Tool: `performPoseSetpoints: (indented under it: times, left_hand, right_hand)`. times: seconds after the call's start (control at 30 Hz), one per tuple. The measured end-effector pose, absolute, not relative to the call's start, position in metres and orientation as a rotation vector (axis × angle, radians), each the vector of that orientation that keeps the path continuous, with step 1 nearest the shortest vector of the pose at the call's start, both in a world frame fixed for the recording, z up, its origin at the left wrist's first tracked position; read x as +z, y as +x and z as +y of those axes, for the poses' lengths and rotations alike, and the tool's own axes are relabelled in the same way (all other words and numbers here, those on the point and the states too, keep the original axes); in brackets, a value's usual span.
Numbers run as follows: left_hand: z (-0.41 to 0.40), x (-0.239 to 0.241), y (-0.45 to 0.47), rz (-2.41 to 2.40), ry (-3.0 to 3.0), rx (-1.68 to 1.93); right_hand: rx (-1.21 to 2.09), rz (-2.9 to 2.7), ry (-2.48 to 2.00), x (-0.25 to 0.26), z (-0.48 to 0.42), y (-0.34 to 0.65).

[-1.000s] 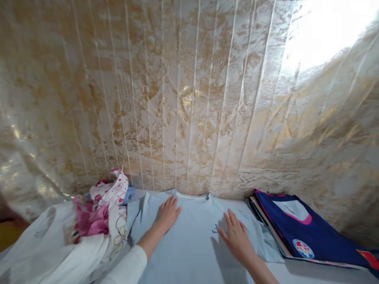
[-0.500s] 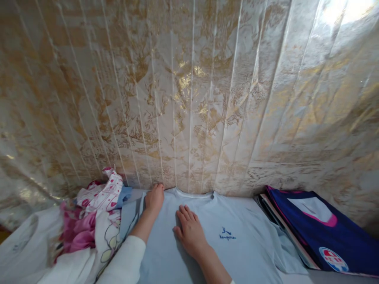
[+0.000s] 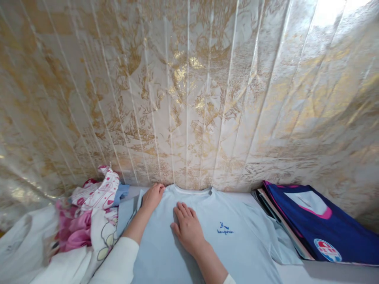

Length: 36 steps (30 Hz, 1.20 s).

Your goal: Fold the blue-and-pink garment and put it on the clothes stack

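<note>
A light blue T-shirt point(image 3: 242, 252) lies spread out face up, its neckline at the far side and a small dark blue logo on its chest. At the shoulder left of the collar is my left hand point(image 3: 152, 197), its fingers curled closed on the fabric; the fingertips are partly hidden. My right hand point(image 3: 189, 230) rests flat on the chest, just below the neckline, with the thumb apart from the fingers. The shirt's lower part runs out of view.
On the left is a loose heap of white and pink clothes point(image 3: 79, 232). At the right stands a stack of folded clothes, a navy garment point(image 3: 334, 228) with pink trim on top. A gold-patterned, shiny covering point(image 3: 189, 98) rises behind the white surface point(image 3: 296, 273).
The view has shifted slightly, so the clothes sit a little higher and further left. My left hand has moved slightly toward the collar; my right hand stays flat on the T-shirt.
</note>
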<state>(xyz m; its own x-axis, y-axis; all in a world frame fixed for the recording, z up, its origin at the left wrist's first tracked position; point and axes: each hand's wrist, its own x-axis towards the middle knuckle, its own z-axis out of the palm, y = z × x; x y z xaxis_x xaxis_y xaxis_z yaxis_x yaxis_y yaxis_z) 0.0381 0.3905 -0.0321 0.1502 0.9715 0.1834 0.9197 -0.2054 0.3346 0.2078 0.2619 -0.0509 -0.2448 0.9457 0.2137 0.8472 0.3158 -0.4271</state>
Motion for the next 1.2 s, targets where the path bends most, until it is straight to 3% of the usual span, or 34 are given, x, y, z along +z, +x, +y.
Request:
performPoseSetpoints:
  times: [0.27,0.83,1.2]
  left_hand:
    - [0.398,-0.031,0.037,1.732,2.289,0.486]
    - [0.373,-0.032,0.062,2.087,2.313,0.655]
    - [0.323,-0.057,0.088,1.672,2.638,0.370]
  right_hand:
    - [0.314,-2.161,-1.595,-0.048,0.261,0.208]
    - [0.250,-2.136,-1.640,-0.053,0.262,0.205]
    - [0.176,-1.966,-1.900,-0.054,0.276,0.239]
